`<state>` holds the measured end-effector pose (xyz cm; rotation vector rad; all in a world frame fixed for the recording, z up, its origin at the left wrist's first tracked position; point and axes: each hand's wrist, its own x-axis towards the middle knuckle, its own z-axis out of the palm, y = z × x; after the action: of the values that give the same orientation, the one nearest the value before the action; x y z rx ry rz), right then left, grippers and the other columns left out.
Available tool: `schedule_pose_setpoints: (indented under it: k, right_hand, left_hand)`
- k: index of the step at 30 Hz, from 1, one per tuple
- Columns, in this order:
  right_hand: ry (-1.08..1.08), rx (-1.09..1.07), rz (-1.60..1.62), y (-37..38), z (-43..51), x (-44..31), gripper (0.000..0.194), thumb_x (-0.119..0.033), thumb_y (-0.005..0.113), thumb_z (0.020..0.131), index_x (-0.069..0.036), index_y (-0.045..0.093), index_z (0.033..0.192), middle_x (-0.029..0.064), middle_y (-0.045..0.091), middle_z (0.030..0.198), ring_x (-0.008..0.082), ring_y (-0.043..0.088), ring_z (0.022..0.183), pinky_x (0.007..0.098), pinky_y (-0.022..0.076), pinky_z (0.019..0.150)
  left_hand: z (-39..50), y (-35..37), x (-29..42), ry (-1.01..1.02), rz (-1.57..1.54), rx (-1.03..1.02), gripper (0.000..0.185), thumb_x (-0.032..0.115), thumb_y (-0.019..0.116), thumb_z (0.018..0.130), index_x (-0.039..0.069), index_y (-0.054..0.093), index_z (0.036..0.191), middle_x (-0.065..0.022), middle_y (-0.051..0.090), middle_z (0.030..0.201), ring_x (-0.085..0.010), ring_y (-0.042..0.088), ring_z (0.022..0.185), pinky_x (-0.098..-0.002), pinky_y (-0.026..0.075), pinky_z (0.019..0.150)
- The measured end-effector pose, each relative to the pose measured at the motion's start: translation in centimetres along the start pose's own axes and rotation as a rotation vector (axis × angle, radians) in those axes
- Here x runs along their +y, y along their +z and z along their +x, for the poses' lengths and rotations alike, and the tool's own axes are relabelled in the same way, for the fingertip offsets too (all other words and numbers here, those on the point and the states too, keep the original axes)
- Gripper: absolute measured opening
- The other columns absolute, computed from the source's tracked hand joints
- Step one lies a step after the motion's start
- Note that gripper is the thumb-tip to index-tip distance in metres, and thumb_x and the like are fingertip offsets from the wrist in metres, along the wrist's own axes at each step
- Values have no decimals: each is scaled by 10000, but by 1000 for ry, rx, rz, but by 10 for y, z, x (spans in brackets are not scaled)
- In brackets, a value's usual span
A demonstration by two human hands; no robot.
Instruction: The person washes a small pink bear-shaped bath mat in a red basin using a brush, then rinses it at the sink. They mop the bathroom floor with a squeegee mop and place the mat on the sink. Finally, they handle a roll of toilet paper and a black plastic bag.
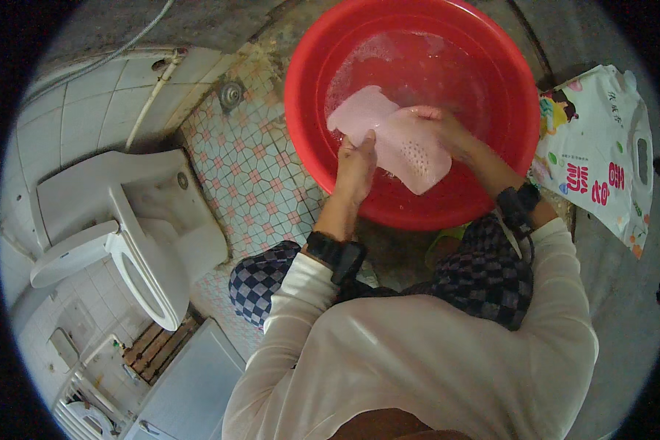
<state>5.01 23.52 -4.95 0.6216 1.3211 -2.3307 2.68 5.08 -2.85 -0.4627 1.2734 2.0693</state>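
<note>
A large red plastic basin [412,212] with sudsy water [418,60] stands on the floor before me. Over the water I hold a thin, pale pink piece [382,132] with a patch of small holes near one end; whether it is cloth or soft plastic I cannot tell. My left hand [357,165] pinches its near edge, thumb on top. My right hand [437,129] grips its right part, the fingertips partly hidden by the pink material. Each wrist wears a black band.
A white toilet [165,264] with its lid raised stands at the left. Between it and the basin lies patterned floor tile [247,165] with a round metal drain [232,94]. A printed white plastic bag [594,159] lies right of the basin. A grey hose [121,49] runs at upper left.
</note>
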Motion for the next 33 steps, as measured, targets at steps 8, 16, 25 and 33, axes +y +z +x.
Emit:
schedule_pose_setpoints:
  k: [8,16,25,33]
  right_hand:
    - [-128,255,-2,-8,17,14,217,-147,543,868,-35,546,1054,40,579,984,135,562,858,280,476,752]
    - [-37,208,96,-7,27,54,202,-153,532,868,-79,542,1056,50,571,1019,157,564,916,308,473,781]
    - [-205,781,-195,-129,54,32,379,-349,484,883,-30,565,1072,85,601,1026,193,571,917,356,465,764]
    - [-133,-5,166,15,17,30,225,-205,499,902,-25,588,1003,104,580,1049,219,550,983,333,435,870]
  left_hand:
    - [-11,-1,-2,-404,-501,-110,424,137,552,855,60,412,1248,-95,439,1287,-249,427,1185,-382,358,997]
    - [-3,-5,-9,-224,-390,-103,396,102,505,875,37,384,1246,-116,457,1258,-270,466,1141,-444,397,974]
    - [1,-4,1,-147,-212,7,363,185,451,923,45,374,1249,-104,470,1240,-248,471,1134,-445,384,980]
    - [7,1,0,-74,-197,13,311,214,423,938,49,425,1201,-84,493,1206,-206,491,1094,-333,380,969]
